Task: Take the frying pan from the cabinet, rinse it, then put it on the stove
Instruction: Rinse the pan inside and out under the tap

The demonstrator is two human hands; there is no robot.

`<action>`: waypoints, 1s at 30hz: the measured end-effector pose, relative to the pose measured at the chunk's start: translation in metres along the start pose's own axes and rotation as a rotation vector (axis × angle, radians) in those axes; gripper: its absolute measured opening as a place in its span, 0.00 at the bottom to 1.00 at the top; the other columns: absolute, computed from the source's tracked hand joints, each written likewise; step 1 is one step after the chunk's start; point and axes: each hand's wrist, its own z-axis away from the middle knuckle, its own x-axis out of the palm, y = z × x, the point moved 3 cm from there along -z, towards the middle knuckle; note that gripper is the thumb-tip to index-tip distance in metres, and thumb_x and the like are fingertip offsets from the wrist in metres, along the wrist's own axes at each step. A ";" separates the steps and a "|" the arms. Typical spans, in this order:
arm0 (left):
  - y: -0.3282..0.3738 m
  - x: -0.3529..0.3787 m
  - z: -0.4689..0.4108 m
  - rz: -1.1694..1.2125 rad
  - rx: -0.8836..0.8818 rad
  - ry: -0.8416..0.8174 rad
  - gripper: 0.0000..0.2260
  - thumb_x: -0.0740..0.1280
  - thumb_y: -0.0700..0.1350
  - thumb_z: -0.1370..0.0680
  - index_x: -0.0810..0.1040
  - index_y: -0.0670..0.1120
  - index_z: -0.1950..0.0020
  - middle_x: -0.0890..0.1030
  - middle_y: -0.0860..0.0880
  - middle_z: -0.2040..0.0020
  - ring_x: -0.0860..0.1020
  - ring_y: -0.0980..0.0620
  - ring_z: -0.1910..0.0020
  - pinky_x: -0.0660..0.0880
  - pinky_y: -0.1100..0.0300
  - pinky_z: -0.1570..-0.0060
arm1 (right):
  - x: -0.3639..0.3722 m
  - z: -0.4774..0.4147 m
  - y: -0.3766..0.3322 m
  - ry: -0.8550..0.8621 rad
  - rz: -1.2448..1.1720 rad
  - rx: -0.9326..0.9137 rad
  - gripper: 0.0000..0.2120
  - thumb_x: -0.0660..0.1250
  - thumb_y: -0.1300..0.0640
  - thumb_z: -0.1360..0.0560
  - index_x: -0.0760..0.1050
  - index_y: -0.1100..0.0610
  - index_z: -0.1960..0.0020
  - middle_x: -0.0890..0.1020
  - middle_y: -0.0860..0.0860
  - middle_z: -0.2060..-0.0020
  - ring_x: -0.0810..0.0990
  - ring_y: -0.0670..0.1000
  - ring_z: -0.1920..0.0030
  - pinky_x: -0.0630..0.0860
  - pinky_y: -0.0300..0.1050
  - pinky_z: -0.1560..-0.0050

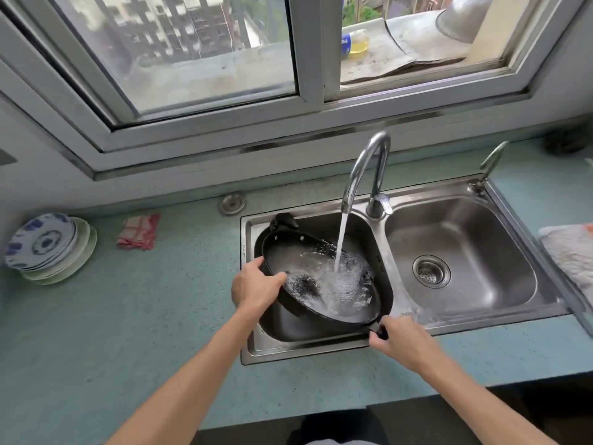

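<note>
Home kitchen: double sink [475, 191], stacked plates [48, 248].

Left hand [253, 285] gripping frying pan [288, 253] rim, thumb inside, right hand [398, 342] curled round its handle

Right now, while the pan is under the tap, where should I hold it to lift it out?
Grip the handle at the near-right end of the pan, coming from the near side, where the right hand holds it. The pan lies tilted with water in it, so the left hand on the left rim steadies it.
</note>
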 end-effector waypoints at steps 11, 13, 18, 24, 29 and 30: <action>0.092 -0.017 0.002 -0.398 0.124 0.026 0.15 0.69 0.55 0.30 0.78 0.44 0.53 0.80 0.47 0.57 0.77 0.46 0.55 0.72 0.58 0.57 | -0.010 -0.004 0.000 0.082 0.026 -0.030 0.13 0.57 0.46 0.21 0.72 0.53 0.58 0.83 0.57 0.58 0.81 0.62 0.52 0.67 0.50 0.60; 0.103 -0.015 0.008 -0.390 0.171 0.061 0.15 0.66 0.58 0.27 0.78 0.47 0.51 0.78 0.46 0.54 0.76 0.44 0.54 0.69 0.57 0.56 | -0.014 -0.004 0.002 0.080 -0.051 -0.029 0.13 0.59 0.47 0.22 0.72 0.52 0.61 0.78 0.54 0.65 0.81 0.61 0.55 0.67 0.49 0.61; 0.097 0.002 0.011 -0.226 0.238 0.075 0.27 0.55 0.64 0.22 0.72 0.49 0.31 0.70 0.41 0.33 0.70 0.40 0.34 0.68 0.48 0.37 | -0.029 -0.017 0.014 0.049 -0.111 -0.035 0.17 0.60 0.45 0.24 0.71 0.55 0.66 0.77 0.51 0.69 0.77 0.56 0.64 0.74 0.50 0.61; 0.080 0.019 -0.008 -0.130 0.378 -0.079 0.33 0.55 0.65 0.21 0.57 0.51 0.20 0.59 0.47 0.20 0.57 0.47 0.22 0.56 0.46 0.24 | -0.035 -0.032 0.028 -0.002 -0.168 -0.064 0.22 0.62 0.45 0.24 0.72 0.63 0.65 0.79 0.59 0.68 0.68 0.54 0.70 0.65 0.48 0.68; 0.084 0.044 -0.024 -0.144 0.369 -0.173 0.34 0.55 0.67 0.23 0.55 0.54 0.19 0.56 0.48 0.19 0.54 0.46 0.21 0.54 0.45 0.23 | -0.032 -0.036 0.033 -0.048 -0.170 -0.083 0.22 0.61 0.45 0.23 0.69 0.61 0.66 0.73 0.54 0.72 0.66 0.53 0.71 0.62 0.47 0.71; 0.086 0.049 -0.026 -0.149 0.359 -0.175 0.34 0.55 0.67 0.22 0.55 0.54 0.19 0.56 0.48 0.19 0.54 0.46 0.21 0.54 0.45 0.23 | -0.031 -0.035 0.035 -0.048 -0.163 -0.087 0.22 0.61 0.44 0.22 0.68 0.59 0.67 0.72 0.53 0.72 0.66 0.53 0.71 0.61 0.46 0.72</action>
